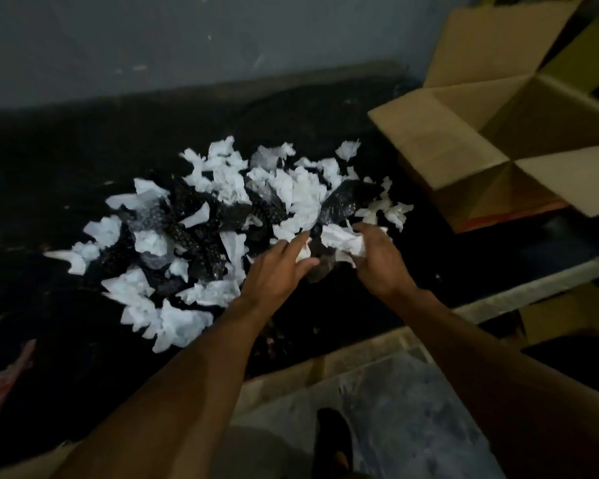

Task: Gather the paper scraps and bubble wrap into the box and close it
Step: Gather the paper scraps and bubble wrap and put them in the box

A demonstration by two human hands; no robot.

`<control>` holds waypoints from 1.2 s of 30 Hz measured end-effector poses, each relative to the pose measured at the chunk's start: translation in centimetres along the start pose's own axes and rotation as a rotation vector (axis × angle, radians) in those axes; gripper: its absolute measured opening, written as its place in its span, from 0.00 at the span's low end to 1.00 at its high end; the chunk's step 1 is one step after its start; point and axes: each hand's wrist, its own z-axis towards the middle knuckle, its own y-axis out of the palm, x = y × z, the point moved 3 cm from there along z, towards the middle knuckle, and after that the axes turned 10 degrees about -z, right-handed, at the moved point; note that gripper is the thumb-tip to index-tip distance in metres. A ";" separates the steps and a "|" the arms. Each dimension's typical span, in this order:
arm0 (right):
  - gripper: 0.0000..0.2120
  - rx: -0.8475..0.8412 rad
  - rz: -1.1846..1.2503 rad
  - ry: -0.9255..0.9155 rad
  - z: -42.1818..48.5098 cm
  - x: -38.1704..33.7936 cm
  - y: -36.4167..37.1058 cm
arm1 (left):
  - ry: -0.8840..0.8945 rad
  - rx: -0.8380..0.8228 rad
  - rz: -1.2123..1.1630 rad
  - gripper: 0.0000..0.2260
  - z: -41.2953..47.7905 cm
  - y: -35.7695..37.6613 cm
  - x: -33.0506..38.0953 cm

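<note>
- Surface: black mat (49,188), dull and scuffed, butting against a grey wall (187,39) at the far side.
- Paper scraps (229,181): white, crumpled, spread in a loose heap mid-mat, mixed with bubble wrap (201,216).
- Box (519,140): brown cardboard, flaps up and open, at the mat's right end, near the heap.
- Left hand (277,271): fingers spread, resting on scraps at the heap's near edge, nothing gripped.
- Right hand (381,261): curled around a white paper wad (343,242).
- Near side: pale concrete floor (412,409).
</note>
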 end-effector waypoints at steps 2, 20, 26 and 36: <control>0.29 0.070 -0.007 0.044 1.3 -0.3 -3.4 | 0.057 0.042 -0.006 0.28 2.2 -2.3 2.0; 0.28 0.507 -0.061 0.122 10.0 18.8 -28.0 | 0.342 0.141 -0.017 0.33 24.9 3.2 26.2; 0.24 0.323 -0.145 0.251 13.5 30.8 -28.8 | 0.219 0.025 -0.033 0.31 31.5 13.2 30.9; 0.42 -0.072 -0.145 0.352 18.7 38.1 -25.6 | -0.133 -0.286 0.062 0.27 37.4 23.1 29.0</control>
